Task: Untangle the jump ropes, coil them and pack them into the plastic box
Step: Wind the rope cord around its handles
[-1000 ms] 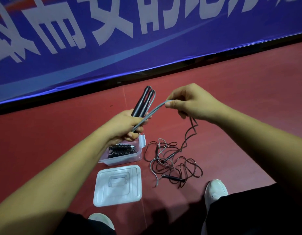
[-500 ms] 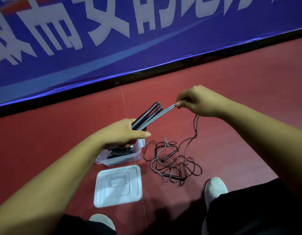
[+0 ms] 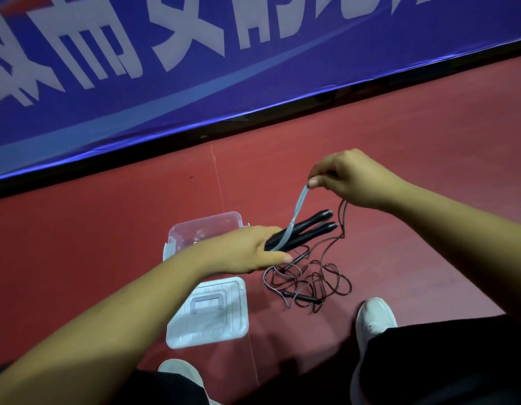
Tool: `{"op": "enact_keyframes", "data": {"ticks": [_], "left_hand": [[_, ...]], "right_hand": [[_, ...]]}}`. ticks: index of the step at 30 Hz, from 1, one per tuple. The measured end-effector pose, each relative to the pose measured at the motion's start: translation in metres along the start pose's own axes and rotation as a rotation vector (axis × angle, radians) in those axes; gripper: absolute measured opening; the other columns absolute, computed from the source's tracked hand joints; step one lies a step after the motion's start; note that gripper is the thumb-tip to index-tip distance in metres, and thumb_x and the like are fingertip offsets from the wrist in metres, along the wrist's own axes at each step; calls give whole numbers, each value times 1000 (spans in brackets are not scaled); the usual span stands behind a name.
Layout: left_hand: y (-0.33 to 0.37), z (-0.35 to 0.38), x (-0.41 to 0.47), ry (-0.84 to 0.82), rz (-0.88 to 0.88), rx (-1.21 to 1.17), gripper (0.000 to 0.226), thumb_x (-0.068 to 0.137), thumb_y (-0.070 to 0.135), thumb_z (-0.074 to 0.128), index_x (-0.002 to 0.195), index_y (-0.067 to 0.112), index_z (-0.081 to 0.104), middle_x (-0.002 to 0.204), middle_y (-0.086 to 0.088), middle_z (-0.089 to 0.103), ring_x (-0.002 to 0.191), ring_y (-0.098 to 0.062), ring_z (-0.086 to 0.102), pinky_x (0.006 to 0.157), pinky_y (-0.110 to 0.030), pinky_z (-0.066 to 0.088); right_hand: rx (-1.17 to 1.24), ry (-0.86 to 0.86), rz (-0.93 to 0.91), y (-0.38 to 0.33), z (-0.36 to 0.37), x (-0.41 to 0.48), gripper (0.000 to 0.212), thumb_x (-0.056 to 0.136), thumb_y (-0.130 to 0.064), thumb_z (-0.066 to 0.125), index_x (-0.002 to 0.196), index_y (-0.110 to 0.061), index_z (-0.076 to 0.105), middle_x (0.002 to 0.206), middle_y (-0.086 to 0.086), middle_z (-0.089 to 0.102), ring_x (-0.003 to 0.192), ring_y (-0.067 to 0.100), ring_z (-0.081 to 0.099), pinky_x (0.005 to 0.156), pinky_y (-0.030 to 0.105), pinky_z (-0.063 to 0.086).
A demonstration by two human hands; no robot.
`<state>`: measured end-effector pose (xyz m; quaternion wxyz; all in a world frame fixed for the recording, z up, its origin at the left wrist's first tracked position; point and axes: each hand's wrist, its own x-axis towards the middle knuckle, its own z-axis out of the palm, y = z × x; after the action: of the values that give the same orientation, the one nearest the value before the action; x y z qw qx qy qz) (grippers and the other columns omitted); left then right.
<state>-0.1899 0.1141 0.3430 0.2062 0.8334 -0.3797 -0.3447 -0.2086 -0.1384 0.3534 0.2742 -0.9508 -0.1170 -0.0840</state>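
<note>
Gripping black handles (image 3: 314,219) in left hand (image 3: 247,252) at centre; pinching grey cord (image 3: 297,206) with right hand (image 3: 349,176) just above. Tangled rope (image 3: 303,298) lower centre, right of lid (image 3: 209,311); plastic box (image 3: 206,225) partly behind left hand. Open red floor (image 3: 428,141) at right.

Sports hall: red court floor (image 3: 399,147) with seam lines, blue barrier banner (image 3: 195,92) bearing big white characters alongside.

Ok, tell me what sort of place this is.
Probably an indoor sports hall or court: red sports flooring with a seam line, a long blue banner with large white characters along its edge, and jump ropes tangled on the floor.
</note>
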Motion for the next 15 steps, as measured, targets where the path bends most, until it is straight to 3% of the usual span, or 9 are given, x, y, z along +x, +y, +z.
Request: {"op": "enact_keyframes", "data": {"ticks": [2,4,6,8,10,12,15], "left_hand": [[3,5,2,71,55,-17,14,95,39,61,88,36,49,59,31,55,55,8,49,56,-9,35],[4,6,3,188,97,-124,12,94,38,64,92,35,52,59,19,55,51,3,46,54,-15,38],[-1,3,6,322,97,-260,20,94,34,65,109,38,53,59,17,55,49,1,46,51,-18,39],[-5,-1,9,410,74,-401,36,94,30,65,125,36,48,57,12,52,48,-7,45,51,-23,40],[-8,-5,11,423,77,-490,48,95,26,65,131,46,41,59,5,47,51,-18,41,50,-28,39],[-12,-7,12,392,105,-586,59,95,18,64,133,55,40,62,1,42,55,-19,36,48,-27,33],[-17,-12,13,420,88,-687,41,95,15,63,123,42,48,62,0,39,54,-16,30,51,-28,24]], "right_hand": [[74,-22,85,5,7,-6,13,91,-26,67,84,-17,74,68,-2,65,63,12,56,61,31,44],[178,-59,165,8,17,-13,19,90,-19,64,72,-15,67,56,-4,52,52,8,41,52,29,35],[327,-108,228,8,25,-18,21,94,-14,60,74,-18,67,50,-7,48,46,4,37,48,22,33],[456,-175,284,7,32,-22,21,99,-15,56,85,-10,70,55,-4,49,47,8,41,48,19,35],[533,-236,317,4,37,-25,23,101,-16,52,92,-4,70,62,5,48,51,14,42,48,21,37],[603,-285,358,3,42,-28,25,102,-16,50,95,-1,68,64,8,46,56,19,44,50,21,41],[695,-334,399,4,43,-31,26,103,-13,46,100,5,65,63,9,46,63,23,48,54,20,45]]}}
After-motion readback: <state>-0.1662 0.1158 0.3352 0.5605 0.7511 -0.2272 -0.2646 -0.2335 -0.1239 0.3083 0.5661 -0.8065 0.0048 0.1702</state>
